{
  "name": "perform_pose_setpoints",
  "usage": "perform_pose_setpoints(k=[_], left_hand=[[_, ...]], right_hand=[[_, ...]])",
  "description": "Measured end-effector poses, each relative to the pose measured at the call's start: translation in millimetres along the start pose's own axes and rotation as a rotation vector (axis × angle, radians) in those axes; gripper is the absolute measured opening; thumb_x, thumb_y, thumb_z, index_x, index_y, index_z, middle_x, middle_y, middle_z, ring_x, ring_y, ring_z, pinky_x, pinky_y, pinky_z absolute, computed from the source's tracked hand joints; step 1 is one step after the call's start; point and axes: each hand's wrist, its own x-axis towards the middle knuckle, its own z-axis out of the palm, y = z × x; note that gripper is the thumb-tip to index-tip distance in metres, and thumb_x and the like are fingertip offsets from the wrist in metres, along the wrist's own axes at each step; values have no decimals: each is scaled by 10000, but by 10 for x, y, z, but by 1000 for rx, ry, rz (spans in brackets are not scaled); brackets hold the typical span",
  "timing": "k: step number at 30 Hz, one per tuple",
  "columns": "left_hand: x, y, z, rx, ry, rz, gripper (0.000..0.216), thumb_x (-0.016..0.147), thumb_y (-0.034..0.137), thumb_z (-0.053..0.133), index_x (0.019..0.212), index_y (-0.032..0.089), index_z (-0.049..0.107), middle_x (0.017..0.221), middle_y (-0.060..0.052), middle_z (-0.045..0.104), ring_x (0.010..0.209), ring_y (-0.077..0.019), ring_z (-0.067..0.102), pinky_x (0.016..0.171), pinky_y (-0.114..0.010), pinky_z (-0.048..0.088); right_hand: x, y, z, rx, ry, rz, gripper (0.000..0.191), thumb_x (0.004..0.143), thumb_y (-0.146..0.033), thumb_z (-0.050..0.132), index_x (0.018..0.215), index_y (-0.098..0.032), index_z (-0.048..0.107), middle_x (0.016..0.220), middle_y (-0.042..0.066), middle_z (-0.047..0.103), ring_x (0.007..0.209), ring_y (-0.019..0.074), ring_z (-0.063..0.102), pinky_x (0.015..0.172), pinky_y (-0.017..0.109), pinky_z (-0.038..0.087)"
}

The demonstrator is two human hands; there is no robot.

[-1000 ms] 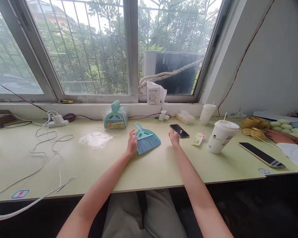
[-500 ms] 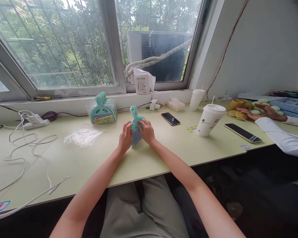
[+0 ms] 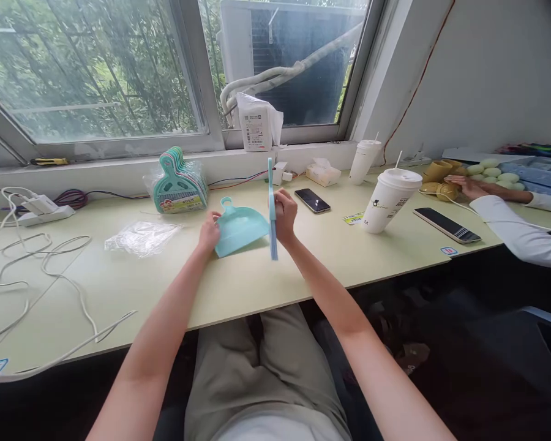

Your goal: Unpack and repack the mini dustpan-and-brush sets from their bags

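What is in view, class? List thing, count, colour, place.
window: 1, grey-framed, back
air conditioner: 1, dark, outside
table: 1, pale green, centre
dustpan: 1, teal, centre
brush: 1, teal-blue, right of dustpan
wrapped dustpans: several, mostly teal, back left
plastic wrapper: 1, clear, left
cutter: 1, yellow, back left
tissue packs: 2, pale, back
plug: 1, white, behind brush
power strip: 1, white, left
cables: several, mostly white, left
phones: 2, black, right
lidded cups: 2, white, right
card: 1, yellow-green, right
balls: several, pale green, far right
nearby sleeved arms: 2, pale sleeves, far right
trousers: 1 pair, grey, bottom
left hand: 1, bare, holding dustpan
right hand: 1, bare, holding brush
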Motion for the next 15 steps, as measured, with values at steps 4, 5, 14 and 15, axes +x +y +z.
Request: perform_pose_setpoints(k=[4,5,14,15], left_hand=[[45,-228,-313,149,9,-46,405,791,55,409,1144,229,506,1135,-76,648,1068,-231,616,912,-384,466],[22,-225,-356,180,23,-42,414,787,54,417,1154,220,511,1177,-93,624,1080,-239,609,917,-391,468],[-147,231,-598,136,705,58,299,828,71,387,987,197,606,1283,-106,484,1251,-248,434,870,-365,522],[-155,272,-637,111,743,47,305,829,60,377,974,198,606,1265,-104,489,1245,-242,435,845,-348,528]], right_hand=[[101,275,-53,-365,-184,41,303,903,-118,359,848,-146,655,946,105,608,874,200,570,695,265,366],[110,369,-26,-425,-252,69,291,894,-115,383,839,-135,668,943,120,614,877,211,579,704,274,377],[277,758,-55,-76,306,110,481,764,30,263,919,-170,672,1057,127,556,1092,227,523,947,395,430],[306,809,-79,-60,383,92,492,746,35,247,898,-173,667,1037,121,550,1080,217,534,941,398,444]])
